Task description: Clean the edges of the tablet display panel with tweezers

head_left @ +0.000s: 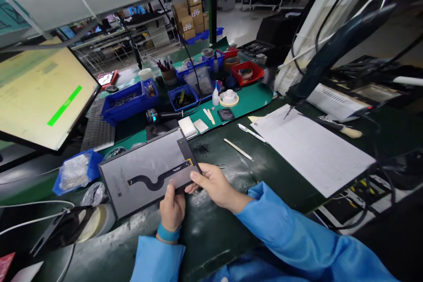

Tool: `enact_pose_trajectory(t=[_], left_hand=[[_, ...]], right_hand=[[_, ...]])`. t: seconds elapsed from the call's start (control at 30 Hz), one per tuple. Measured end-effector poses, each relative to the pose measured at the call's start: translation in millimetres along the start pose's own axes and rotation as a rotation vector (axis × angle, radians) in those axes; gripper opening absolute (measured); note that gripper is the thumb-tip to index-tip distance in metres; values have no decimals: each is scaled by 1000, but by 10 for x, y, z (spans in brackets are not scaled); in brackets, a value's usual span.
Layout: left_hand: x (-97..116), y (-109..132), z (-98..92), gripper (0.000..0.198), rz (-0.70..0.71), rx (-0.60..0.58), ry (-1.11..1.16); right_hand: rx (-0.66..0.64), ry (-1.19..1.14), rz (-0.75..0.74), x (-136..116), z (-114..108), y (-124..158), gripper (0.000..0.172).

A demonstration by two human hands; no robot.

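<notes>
Between both hands a flat grey display panel (139, 202) is held up over the bench, tilted, its back facing me. A black S-shaped flex cable (155, 183) lies across that back, with a gold-edged end near the right side. My left hand (172, 207) grips the panel's lower edge, thumb on top and fingers mostly hidden beneath. At the right edge, my right hand (214, 183) pinches the corner between thumb and fingers. Just behind the right hand, tweezer-like metal tips (220, 166) lie on the bench, partly covered.
Blue parts bins (128, 101) and a red tray (247, 73) stand at the back. A paper sheet (313, 150), a pen (253, 133) and a thin stick (238, 150) lie to the right. A monitor (39, 92) leans in at left, above a keyboard (98, 128).
</notes>
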State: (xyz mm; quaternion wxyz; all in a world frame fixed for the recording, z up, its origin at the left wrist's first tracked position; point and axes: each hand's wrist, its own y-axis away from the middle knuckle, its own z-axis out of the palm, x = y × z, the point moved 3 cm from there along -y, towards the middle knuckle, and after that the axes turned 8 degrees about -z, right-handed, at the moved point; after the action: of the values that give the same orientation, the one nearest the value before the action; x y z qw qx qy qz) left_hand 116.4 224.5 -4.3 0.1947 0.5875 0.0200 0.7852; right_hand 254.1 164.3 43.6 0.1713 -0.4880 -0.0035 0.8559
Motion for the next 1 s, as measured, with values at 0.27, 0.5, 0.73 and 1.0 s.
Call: enact_pose_trajectory(t=[0.27,0.5,0.73,1.0], left_hand=[[136,69,199,48,-142,56,259],[207,11,145,59,-122,64,280],[194,-24,99,77,-127,32,222],[118,-13,14,91,-69,-41,69]], right_hand=[[-144,138,-40,21,108,78,35],[-150,440,-205,-172,38,67,25],[21,306,-231,-231,-117,-17,35],[193,319,-329,-358,-269,-74,33]])
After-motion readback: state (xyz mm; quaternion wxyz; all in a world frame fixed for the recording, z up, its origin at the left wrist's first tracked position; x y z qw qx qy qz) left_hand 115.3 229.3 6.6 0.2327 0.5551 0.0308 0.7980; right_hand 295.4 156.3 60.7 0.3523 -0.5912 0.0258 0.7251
